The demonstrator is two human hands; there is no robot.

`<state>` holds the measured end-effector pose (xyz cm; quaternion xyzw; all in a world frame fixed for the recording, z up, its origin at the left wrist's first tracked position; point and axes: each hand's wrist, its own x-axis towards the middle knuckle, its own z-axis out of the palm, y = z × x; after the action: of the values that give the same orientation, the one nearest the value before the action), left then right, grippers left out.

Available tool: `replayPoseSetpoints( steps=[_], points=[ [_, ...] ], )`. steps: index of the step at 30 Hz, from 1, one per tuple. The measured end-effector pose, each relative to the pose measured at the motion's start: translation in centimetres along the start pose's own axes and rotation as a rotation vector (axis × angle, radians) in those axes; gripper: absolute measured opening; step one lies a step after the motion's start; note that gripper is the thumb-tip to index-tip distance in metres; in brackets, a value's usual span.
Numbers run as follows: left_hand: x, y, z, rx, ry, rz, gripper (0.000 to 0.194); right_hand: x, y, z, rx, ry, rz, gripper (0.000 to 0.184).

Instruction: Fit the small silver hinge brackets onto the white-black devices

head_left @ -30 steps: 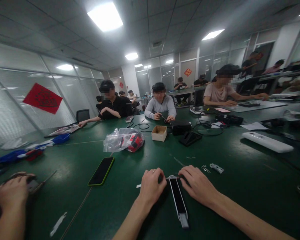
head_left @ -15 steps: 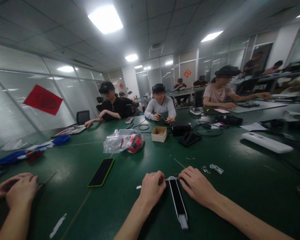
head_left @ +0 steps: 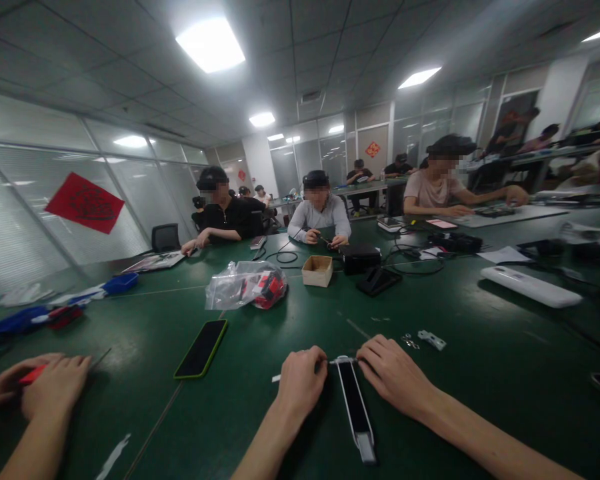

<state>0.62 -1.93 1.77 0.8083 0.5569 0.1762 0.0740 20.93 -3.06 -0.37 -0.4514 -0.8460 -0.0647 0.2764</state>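
A long narrow device point(head_left: 355, 400) with a white frame, a black strip down its middle and a grey near end lies on the green table before me. A thin pale rod point(head_left: 334, 362) crosses its far end. On the left side, my left hand point(head_left: 303, 377) pinches that rod with curled fingers. My right hand point(head_left: 393, 373) is closed at the opposite side of the same end, its fingertips at the rod. My fingers hide both rod tips. Beyond my right hand are several small metal pieces point(head_left: 409, 341) and a whitish bracket point(head_left: 432, 340).
A green-edged phone point(head_left: 201, 349) lies left of my hands. Further off are a plastic bag point(head_left: 245, 285), a small wooden box point(head_left: 317, 271), a black box point(head_left: 361, 258) and a long white case point(head_left: 530, 287). A co-worker's hands point(head_left: 55, 387) hold a red-handled tool at the left.
My hands keep their grip at the device's far end, with hardly any shift. At the left, the co-worker's hands have moved slightly right, and a red handle now shows.
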Motion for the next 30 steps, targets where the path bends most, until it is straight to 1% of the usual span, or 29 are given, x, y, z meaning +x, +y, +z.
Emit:
replayPoseSetpoints(
  steps=[6,12,15,20,24,30],
  points=[
    [0.0,-0.1,-0.1,-0.046,-0.03,0.011,0.022,0.0,0.0,-0.1,0.002,0.027,-0.013,0.023],
    [0.0,0.1,-0.4,-0.092,-0.054,0.025,0.023,0.0,0.0,-0.1,-0.006,0.032,-0.015,0.023],
    [0.1,-0.1,-0.3,-0.124,-0.047,0.036,0.024,0.0,0.0,-0.1,-0.018,0.033,-0.013,0.021],
    [0.1,-0.4,-0.5,-0.176,-0.049,0.079,0.023,0.0,-0.1,-0.2,-0.023,-0.007,0.013,0.019],
    [0.2,-0.6,-0.2,-0.194,-0.041,0.1,0.022,0.0,-0.1,-0.2,-0.015,-0.002,0.01,0.019],
    [0.3,-0.8,0.4,-0.186,0.012,0.101,0.019,0.0,0.0,-0.1,-0.016,0.016,-0.001,0.02]
  ],
)
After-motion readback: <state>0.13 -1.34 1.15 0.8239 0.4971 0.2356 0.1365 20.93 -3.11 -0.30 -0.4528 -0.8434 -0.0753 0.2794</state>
